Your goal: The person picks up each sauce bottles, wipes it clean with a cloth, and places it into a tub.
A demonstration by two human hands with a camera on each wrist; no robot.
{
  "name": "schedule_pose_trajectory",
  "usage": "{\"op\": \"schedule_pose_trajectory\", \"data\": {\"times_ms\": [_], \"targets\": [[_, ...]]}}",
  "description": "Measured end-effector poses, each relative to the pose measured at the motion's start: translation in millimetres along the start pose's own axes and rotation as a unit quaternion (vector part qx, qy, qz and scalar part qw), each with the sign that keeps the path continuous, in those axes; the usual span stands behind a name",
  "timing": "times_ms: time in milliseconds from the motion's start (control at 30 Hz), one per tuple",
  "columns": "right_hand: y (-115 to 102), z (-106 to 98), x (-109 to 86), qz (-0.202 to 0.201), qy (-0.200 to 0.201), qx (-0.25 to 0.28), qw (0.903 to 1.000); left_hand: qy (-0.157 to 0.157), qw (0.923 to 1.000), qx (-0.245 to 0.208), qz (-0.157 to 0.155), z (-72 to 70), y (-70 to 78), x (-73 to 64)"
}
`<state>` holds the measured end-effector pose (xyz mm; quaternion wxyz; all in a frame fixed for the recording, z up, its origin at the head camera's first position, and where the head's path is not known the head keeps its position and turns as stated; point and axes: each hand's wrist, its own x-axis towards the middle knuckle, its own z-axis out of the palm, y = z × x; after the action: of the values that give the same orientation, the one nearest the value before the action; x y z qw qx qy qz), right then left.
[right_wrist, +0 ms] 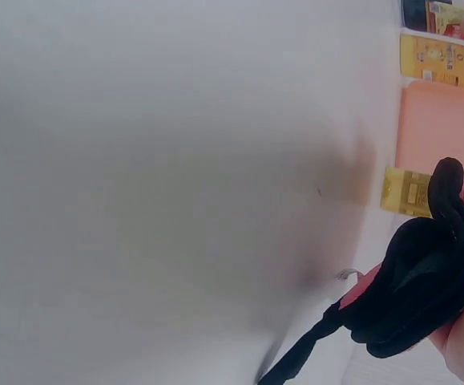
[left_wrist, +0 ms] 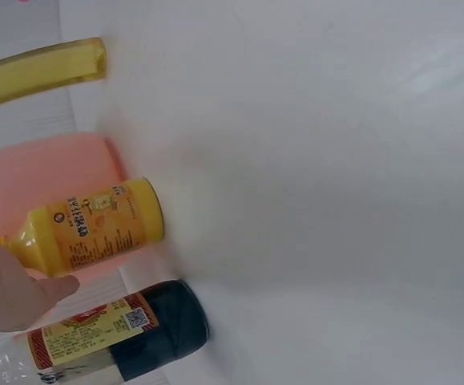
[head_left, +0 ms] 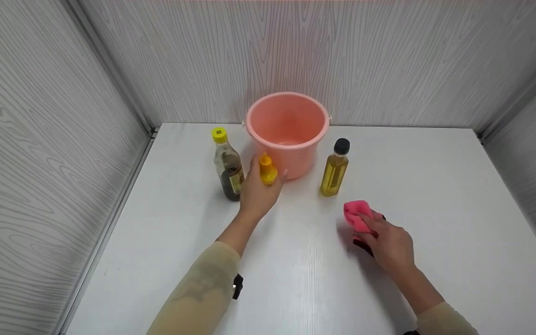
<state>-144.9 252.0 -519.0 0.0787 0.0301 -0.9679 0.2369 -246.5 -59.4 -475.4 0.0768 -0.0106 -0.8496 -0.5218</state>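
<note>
My left hand (head_left: pixel 259 193) is around the upper part of a yellow squeeze bottle (left_wrist: pixel 103 224), with its thumb spread away from the bottle's side. The bottle stands upright on the table, against or close before the pink bucket (head_left: pixel 291 160). Just left of that hand stands a dark sauce bottle (head_left: pixel 229 174) with a yellow cap. On the right, my right hand (head_left: pixel 391 242) pinches a folded pink and black cloth (head_left: pixel 357 215) low over the table. From its black side (right_wrist: pixel 416 281) a thin strip hangs, visible in the right wrist view.
An oil bottle (head_left: pixel 334 174) with a black cap stands right of the bucket, beyond the cloth. The white table (head_left: pixel 291 288) ends at a grey wood-grain back wall (head_left: pixel 193 65), with similar panels at both sides.
</note>
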Motion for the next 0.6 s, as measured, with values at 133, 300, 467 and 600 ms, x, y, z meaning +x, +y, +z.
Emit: {"op": "schedule_pose_trajectory", "data": {"times_ms": [133, 300, 467, 600], "targets": [[-5.9, 1.8, -0.7, -0.011, 0.007, -0.003, 0.9999, -0.003, 0.999, -0.019, -0.04, 0.5, 3.9, 5.2], [-12.0, 2.2, -1.8, -0.003, -0.005, 0.005, 1.0, 0.011, 0.9967, -0.009, -0.081, 0.8, 6.7, 10.6], [-16.4, 1.8, -2.1, 0.008, -0.018, 0.014, 0.9997, 0.03, 0.9934, 0.007, -0.11, 0.1, 10.7, 15.4], [-17.6, 2.4, -2.9, 0.003, -0.016, 0.018, 0.9997, 0.037, 0.9907, 0.004, -0.131, -0.8, 13.0, 18.1]]}}
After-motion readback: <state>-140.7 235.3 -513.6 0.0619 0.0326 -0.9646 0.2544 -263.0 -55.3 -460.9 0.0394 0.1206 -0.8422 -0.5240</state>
